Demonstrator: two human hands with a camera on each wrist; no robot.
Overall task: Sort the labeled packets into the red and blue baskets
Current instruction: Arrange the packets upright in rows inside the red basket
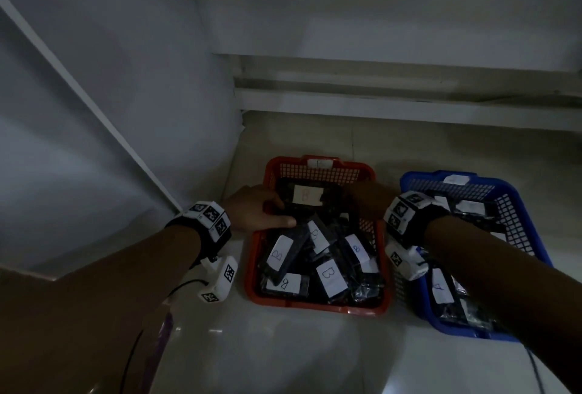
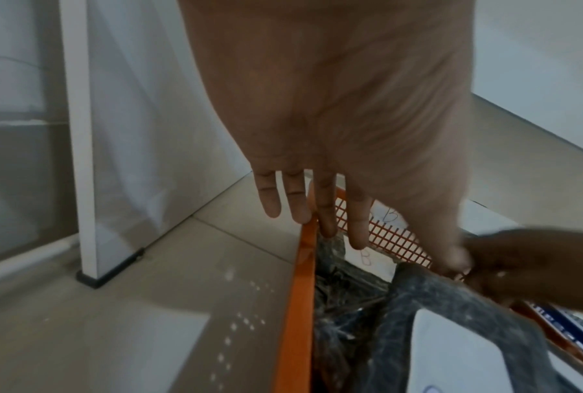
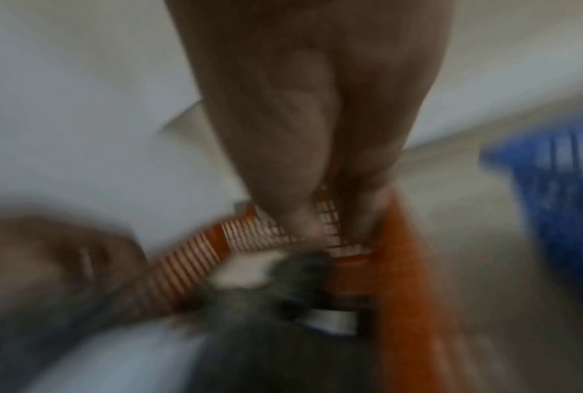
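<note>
A red basket (image 1: 318,307) on the floor holds several black packets with white B labels (image 1: 329,277). To its right, a blue basket (image 1: 466,334) holds packets labelled A (image 1: 441,289). One B packet (image 1: 307,195) sits over the red basket's far end between my hands. My left hand (image 1: 264,208) touches the packet's left end, with straight fingers (image 2: 329,212) over the rim (image 2: 300,292). My right hand (image 1: 368,201) grips the right end, its curled fingers (image 2: 525,266) on the dark packet (image 2: 451,305). The right wrist view is blurred; there the fingertips (image 3: 300,226) point at the basket's far corner (image 3: 401,266).
A pale wall and a white post (image 2: 81,159) stand close on the left of the red basket. A raised step (image 1: 409,104) runs along the back. The baskets rest on light floor tiles (image 1: 283,346). A thin cable (image 1: 132,346) trails from my left wrist.
</note>
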